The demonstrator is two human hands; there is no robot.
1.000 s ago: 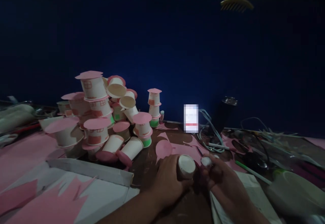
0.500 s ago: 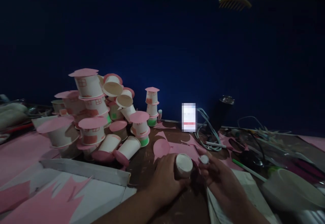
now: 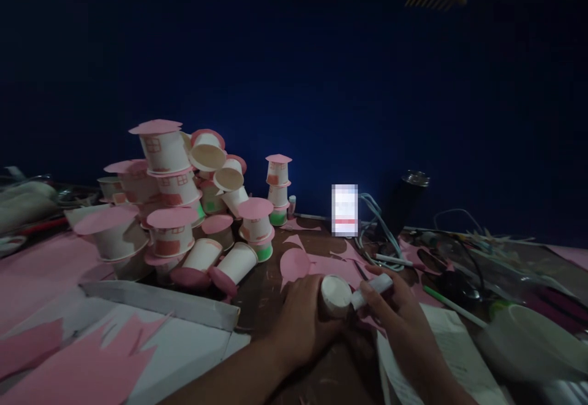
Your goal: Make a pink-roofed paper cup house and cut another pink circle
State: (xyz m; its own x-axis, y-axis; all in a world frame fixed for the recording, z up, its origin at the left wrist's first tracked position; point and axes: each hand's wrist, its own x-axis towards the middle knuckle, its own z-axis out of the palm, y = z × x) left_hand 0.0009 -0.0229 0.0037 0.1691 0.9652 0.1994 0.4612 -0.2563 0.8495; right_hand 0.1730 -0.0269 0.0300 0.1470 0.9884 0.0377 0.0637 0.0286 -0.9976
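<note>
My left hand (image 3: 301,310) is wrapped around a paper cup (image 3: 335,293), whose pale round end faces up toward me. In my right hand (image 3: 402,316), a white glue stick (image 3: 374,290) is pinched between thumb and fingers. It slants down to the left, and its tip meets the right edge of the cup's round end. Beyond the cup lies a round pink paper disc (image 3: 295,264) among pink paper scraps. On the left stands a pile of paper cups with pink paper roofs and drawn windows (image 3: 171,239), several stacked and some lying on their sides.
A white tray (image 3: 160,301) with cut pink paper is at front left. Behind my hands are a lit, blurred-out phone (image 3: 344,210), a coiled cable (image 3: 379,233) and a dark bottle (image 3: 404,206). A green pen (image 3: 452,306) and a pale bowl (image 3: 533,344) lie at right.
My right hand has turned the glue stick from pointing end-on to slanting sideways, bringing its tip against the cup's edge. My left hand still holds the cup. The view has shifted slightly.
</note>
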